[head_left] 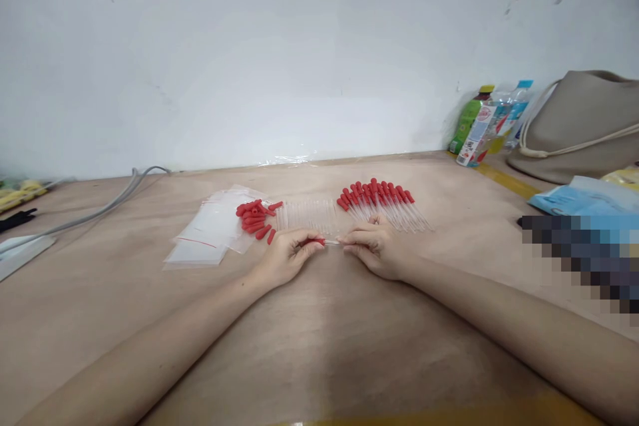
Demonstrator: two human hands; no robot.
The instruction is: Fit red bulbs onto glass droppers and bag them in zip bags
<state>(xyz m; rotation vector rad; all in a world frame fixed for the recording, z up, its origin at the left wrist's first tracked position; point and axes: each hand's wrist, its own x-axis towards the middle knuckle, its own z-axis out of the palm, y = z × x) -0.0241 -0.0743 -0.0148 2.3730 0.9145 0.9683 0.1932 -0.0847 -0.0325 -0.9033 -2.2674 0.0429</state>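
My left hand (288,253) pinches a red rubber bulb (318,240) at the end of a clear glass tube (331,241). My right hand (375,246) pinches the other end of that tube. Both hands rest on the wooden table (319,346). Just beyond them lie a row of bare clear tubes (307,214), a heap of loose red bulbs (255,217) to the left, and several finished droppers with red bulbs (382,203) to the right.
A stack of small clear zip bags (210,233) lies left of the bulbs. A grey cable (100,208) runs along the far left. Drink bottles (486,125), a beige bag (579,121) and a blue packet (584,200) stand at the right by the wall.
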